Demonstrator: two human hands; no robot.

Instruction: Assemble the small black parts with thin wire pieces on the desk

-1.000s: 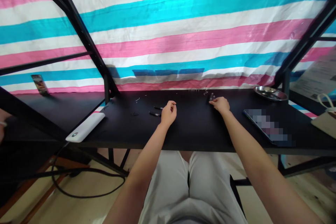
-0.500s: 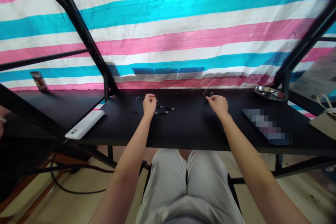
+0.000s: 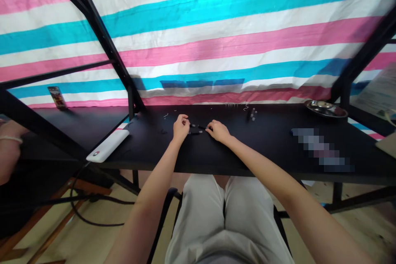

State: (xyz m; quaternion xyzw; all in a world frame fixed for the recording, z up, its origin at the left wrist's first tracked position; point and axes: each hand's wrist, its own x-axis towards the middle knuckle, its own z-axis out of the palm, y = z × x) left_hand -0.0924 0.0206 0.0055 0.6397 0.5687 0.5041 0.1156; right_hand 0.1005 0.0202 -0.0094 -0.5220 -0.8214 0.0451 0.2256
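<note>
Slim black rods with pale tips are lying between my left hand and right hand, fingers curling, grips unclear. Well right of those fingers, a shiny metal dish is sitting, contents indistinct.

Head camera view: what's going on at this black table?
A person seated at the black table has both bare hands on or close to its top. The right hand has its fingertips at one end of a slim dark piece; the left hand is near the other side, its grip unclear. A second dark piece lies just nearer the person. Small clear pieces sit farther right, and a metal dish beyond them.
</note>
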